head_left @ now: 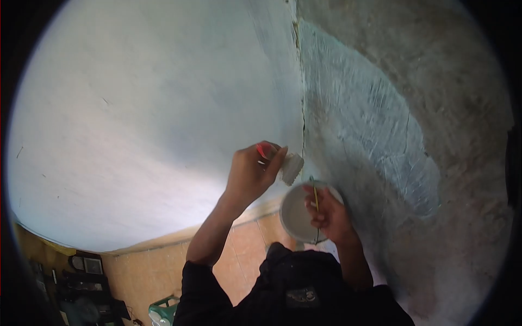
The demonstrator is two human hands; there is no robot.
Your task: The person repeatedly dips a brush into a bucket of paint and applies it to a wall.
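My left hand [249, 173] is closed around a paintbrush [292, 169], its red handle showing between the fingers and its pale, coated bristles pointing right, close to the wall corner. Lower and to the right, my right hand [330, 216] grips the wire handle of a bucket [282, 218] by its yellow grip [316, 200]. Inside the bucket is a whitish, paint-like content, partly covered by my fingers. The brush is just above the bucket's rim in this view.
To the left stretches a whitish wall [163, 98]. On the right is a rough grey wall [457, 119] with a pale patch [359, 103]; a cracked corner line runs between them. Below lie orange floor tiles [163, 266], a green-and-white object [162, 311] and dark items [81, 288].
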